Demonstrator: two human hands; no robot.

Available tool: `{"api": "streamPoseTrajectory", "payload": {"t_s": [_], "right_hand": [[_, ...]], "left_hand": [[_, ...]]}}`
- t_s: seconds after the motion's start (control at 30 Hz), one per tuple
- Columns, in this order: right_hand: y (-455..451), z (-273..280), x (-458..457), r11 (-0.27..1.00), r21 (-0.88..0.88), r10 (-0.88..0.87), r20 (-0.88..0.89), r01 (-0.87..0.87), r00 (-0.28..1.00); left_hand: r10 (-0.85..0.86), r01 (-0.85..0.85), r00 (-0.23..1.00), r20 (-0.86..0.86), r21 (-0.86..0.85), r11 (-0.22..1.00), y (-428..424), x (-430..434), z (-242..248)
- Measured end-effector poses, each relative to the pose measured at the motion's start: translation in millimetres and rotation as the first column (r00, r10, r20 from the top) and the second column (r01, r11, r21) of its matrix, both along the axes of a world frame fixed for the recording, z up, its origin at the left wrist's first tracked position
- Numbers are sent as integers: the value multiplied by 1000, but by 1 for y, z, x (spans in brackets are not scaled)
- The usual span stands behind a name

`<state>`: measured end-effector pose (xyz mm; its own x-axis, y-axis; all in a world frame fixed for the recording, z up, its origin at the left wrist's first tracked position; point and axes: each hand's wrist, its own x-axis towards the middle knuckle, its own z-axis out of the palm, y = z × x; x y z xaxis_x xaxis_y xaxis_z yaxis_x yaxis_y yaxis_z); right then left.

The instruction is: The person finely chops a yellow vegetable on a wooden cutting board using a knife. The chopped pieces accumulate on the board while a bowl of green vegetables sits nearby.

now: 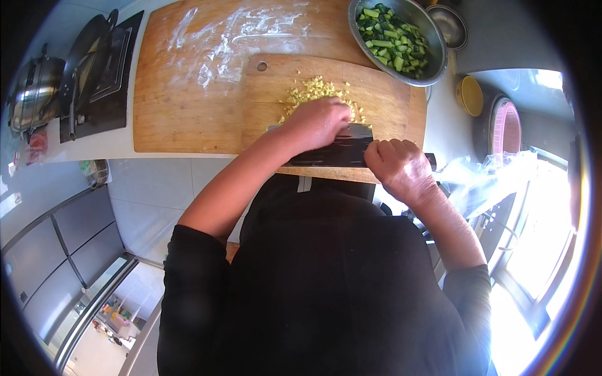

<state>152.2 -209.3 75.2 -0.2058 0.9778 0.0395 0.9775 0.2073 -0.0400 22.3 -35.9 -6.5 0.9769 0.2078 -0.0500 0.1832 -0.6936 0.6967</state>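
Note:
My right hand [400, 164] is closed around the handle of a cleaver with a broad dark blade [329, 152], which lies almost flat over the near edge of a small wooden cutting board [385, 98]. My left hand [329, 117] reaches across the blade, its fingers curled at the blade's far edge; whether they pinch any bits is hidden. Just beyond it, finely chopped pale yellow pieces [315, 89], possibly garlic or ginger, lie heaped and scattered on the board.
Under the small board is a large wooden board [188, 108] streaked with white powder. A metal bowl [441, 61] of cut cucumber stands at the back right, beside a smaller metal bowl [449, 28] and a yellow bowl [470, 96]. At left, a wok [89, 61] and a steel pot [37, 94] stand by the cooktop.

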Motion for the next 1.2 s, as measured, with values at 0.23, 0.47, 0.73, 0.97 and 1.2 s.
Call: {"api": "streamPoseTrajectory", "payload": {"t_s": [0.23, 0.47, 0.73, 0.97, 1.2], "right_hand": [[-10, 10, 5, 999, -5, -34, 27, 34, 999], [-18, 6, 12, 999, 22, -49, 63, 48, 997], [-28, 7, 18, 997, 28, -76, 81, 74, 994], [-29, 8, 19, 994, 40, -100, 59, 98, 993], [-32, 0, 21, 976, -8, -218, -38, 218, 975]], "left_hand": [[274, -256, 955, 112, -152, 955, 42, -22, 12], [89, -125, 985, -145, -262, 957, 44, -53, 23], [274, -261, 962, 13, -264, 928, 42, -39, 1], [308, -310, 950, 56, 27, 950, 50, -35, -19], [481, -471, 857, 183, -101, 877, 54, -48, -7]]}}
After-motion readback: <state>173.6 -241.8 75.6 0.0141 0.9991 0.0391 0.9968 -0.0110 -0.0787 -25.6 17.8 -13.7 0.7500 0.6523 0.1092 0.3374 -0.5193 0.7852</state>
